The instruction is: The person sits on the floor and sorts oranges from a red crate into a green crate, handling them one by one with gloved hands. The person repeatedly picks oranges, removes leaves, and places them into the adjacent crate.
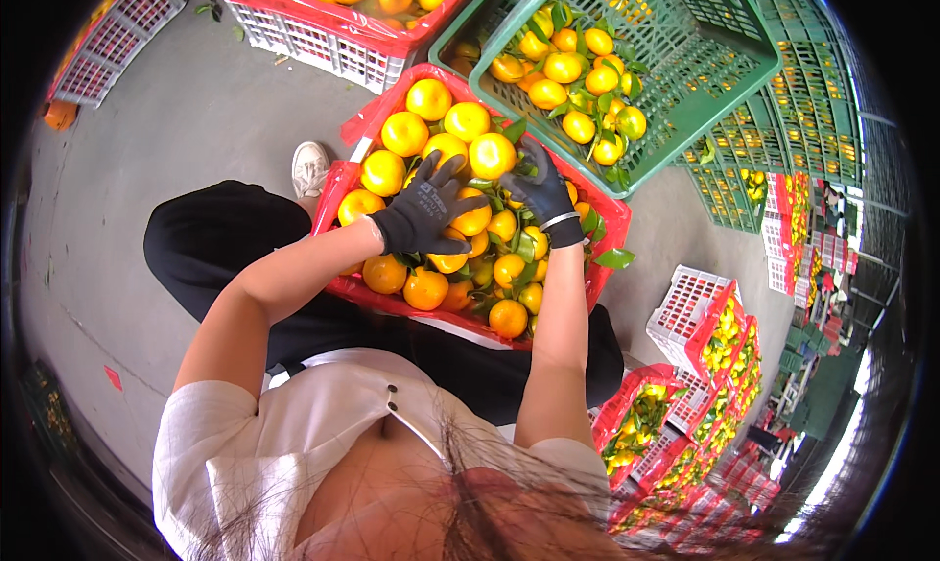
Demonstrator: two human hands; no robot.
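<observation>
A crate lined with red plastic film (613,219) stands in front of me, heaped with orange mandarins (426,289), some with green leaves attached. My left hand (426,212), in a dark coated work glove, lies over the fruit with its fingers spread. Larger mandarins (404,134) fill the far left part, beyond that hand. At the right side of the heap is my right hand (543,186), gloved too, fingers bent around leaves beside a large mandarin (492,156). Whether it grips anything is hidden.
A green plastic basket (705,113) with leafy mandarins (580,76) tilts against the crate's far right side. Behind stands a white crate (316,43) of fruit with red film. Stacked filled crates (690,319) stand at right, green crates (800,113) farther back. My shoe (310,166) is left.
</observation>
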